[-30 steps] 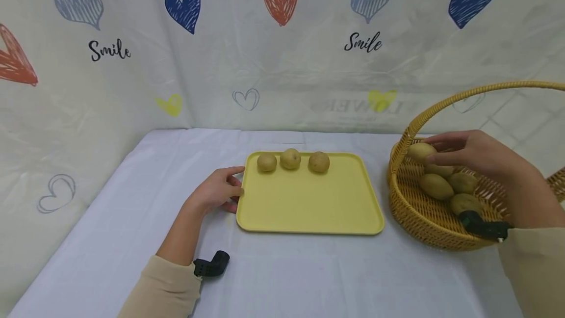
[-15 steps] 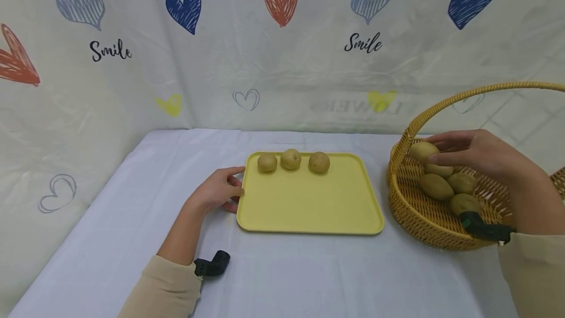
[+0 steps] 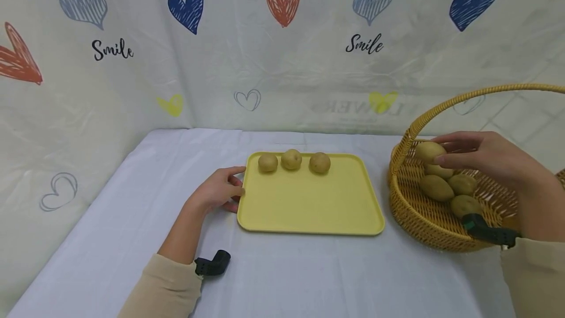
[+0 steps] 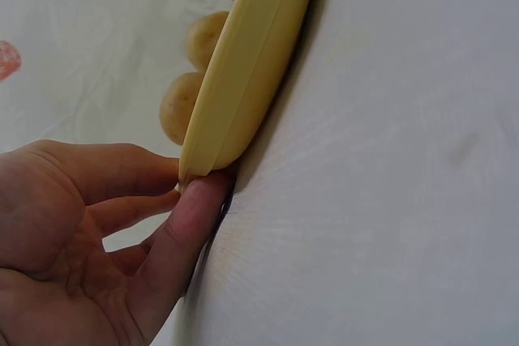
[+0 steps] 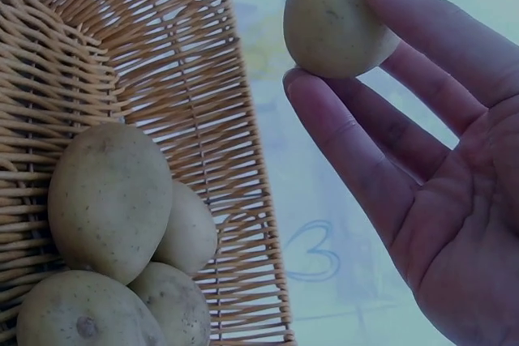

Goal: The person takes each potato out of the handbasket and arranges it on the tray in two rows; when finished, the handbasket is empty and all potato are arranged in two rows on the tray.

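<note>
In the head view, my right hand (image 3: 487, 156) pinches a potato (image 3: 430, 152) just above the wicker basket (image 3: 415, 217). The right wrist view shows that potato (image 5: 336, 18) between my fingertips, thumb and fingers on its opposite sides. Several more potatoes (image 5: 109, 200) lie in the basket below. My left hand (image 3: 217, 189) touches the left edge of a yellow tray (image 3: 309, 202). In the left wrist view, the fingertips and thumb of that hand (image 4: 89, 232) rest against the tray's corner. Three potatoes stand in a row along the tray's far side, one of them in the middle (image 3: 291, 159).
An arched handle (image 3: 468, 94) rises over the basket, to the left of and behind my right hand. White cloth (image 3: 300, 274) covers the table. Behind it hangs a pale curtain (image 3: 212, 63) printed with hearts.
My right hand has shifted slightly to the right with its potato, still over the basket. The left hand and the tray have stayed in place.
</note>
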Available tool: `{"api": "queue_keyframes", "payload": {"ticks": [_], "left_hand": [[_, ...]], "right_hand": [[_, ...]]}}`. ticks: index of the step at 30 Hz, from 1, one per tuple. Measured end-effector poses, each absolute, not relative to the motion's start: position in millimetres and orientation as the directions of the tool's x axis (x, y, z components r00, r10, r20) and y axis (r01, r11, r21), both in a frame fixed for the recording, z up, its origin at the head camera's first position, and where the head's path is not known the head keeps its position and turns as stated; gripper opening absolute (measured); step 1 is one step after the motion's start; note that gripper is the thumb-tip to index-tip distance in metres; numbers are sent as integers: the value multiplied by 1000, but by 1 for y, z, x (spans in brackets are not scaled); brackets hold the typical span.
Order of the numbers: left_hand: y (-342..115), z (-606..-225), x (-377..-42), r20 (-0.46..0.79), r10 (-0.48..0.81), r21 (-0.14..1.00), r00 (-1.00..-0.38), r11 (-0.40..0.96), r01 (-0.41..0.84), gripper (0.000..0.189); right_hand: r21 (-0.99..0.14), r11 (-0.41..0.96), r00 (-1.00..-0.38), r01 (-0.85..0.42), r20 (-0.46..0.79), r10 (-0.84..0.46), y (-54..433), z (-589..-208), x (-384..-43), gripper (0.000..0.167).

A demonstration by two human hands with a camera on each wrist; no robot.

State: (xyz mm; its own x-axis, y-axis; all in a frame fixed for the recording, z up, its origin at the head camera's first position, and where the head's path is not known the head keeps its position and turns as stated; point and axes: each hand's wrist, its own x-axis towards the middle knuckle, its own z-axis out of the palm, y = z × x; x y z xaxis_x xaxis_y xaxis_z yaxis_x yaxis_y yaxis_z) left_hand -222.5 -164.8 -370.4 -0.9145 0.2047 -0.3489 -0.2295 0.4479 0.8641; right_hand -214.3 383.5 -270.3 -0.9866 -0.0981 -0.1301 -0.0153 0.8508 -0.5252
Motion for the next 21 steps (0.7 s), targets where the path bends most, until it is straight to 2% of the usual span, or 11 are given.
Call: {"api": "queue_keyframes", "payload": {"ticks": [12, 21], "left_hand": [[-166, -372, -223, -347, 213, 870, -913, 438, -228, 73], [-165, -371, -223, -346, 210, 869, -915, 439, -228, 73]], "right_hand": [[-537, 843, -987, -46, -104, -120, 378, -268, -210, 63], [-506, 862, -985, -29, -134, -111, 377, -265, -205, 71]]}}
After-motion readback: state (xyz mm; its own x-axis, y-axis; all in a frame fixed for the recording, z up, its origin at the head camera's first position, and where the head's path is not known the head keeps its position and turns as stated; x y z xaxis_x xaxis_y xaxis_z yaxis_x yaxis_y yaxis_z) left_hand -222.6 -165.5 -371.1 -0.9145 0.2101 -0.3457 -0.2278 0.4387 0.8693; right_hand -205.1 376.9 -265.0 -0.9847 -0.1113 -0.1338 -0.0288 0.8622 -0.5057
